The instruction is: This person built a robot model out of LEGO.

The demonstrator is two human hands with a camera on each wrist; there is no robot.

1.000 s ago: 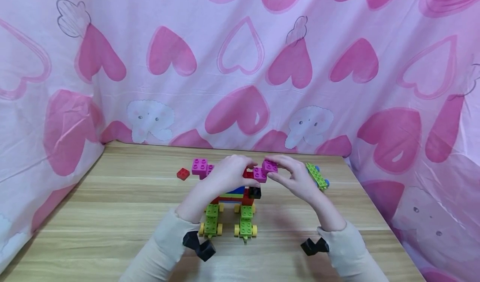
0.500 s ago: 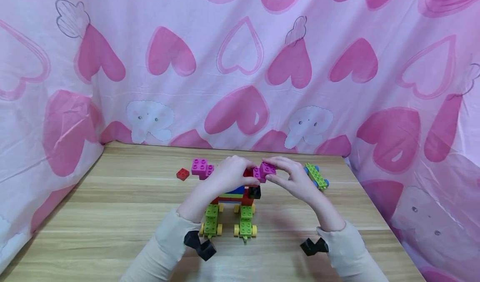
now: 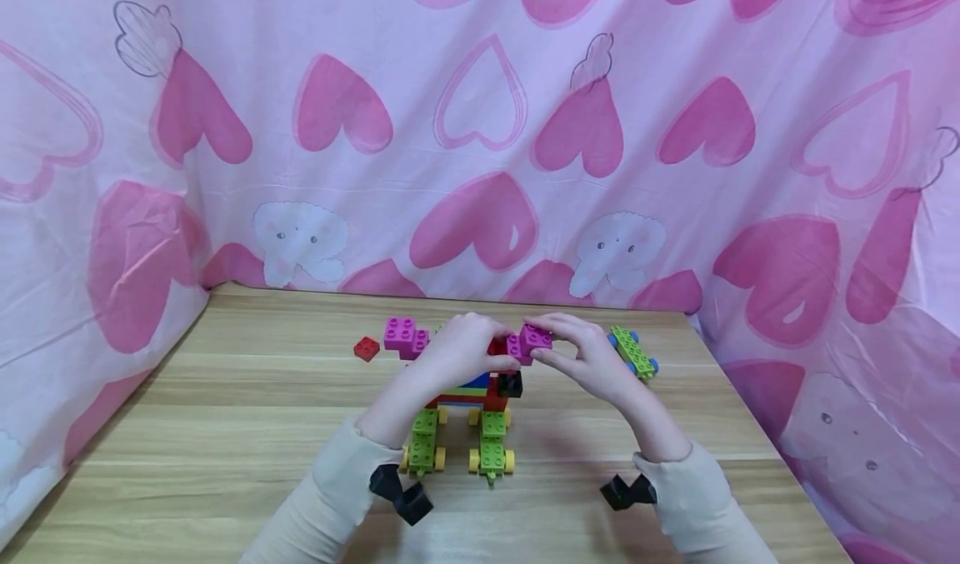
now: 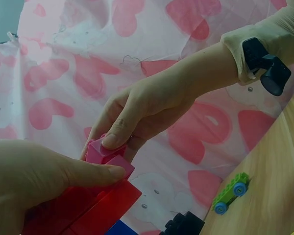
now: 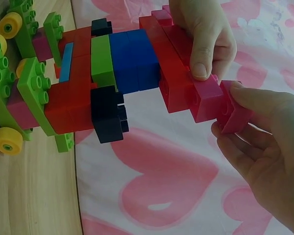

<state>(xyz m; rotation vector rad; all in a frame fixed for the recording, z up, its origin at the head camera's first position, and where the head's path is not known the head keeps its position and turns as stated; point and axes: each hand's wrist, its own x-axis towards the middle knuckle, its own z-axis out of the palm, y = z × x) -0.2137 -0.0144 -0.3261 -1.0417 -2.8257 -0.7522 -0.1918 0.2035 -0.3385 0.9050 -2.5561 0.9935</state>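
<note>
My right hand (image 3: 588,353) pinches a pink toy brick (image 5: 233,106) between thumb and fingers. This brick sits against a second pink brick (image 5: 207,100) at the right end of a red brick row (image 5: 174,66). My left hand (image 3: 467,345) grips the top of the structure at that end, its thumb lying on the second pink brick; its other fingers are mostly hidden. Below the row come blue bricks (image 5: 134,58), a light green layer (image 5: 103,61), black bricks (image 5: 106,112) and red bricks (image 5: 71,105). Green wheeled bases (image 3: 491,451) with yellow wheels carry the structure.
More pink bricks (image 3: 400,335) stick out at the structure's left end. A loose red brick (image 3: 367,348) lies on the wooden table (image 3: 247,431) beyond them. Towards the right rests a green wheeled base (image 3: 632,352) with blue wheels. A heart-patterned cloth (image 3: 480,114) hangs behind.
My right hand has moved slightly left with its pink brick, bringing it further over the second pink brick. The left hand keeps its place on the structure.
</note>
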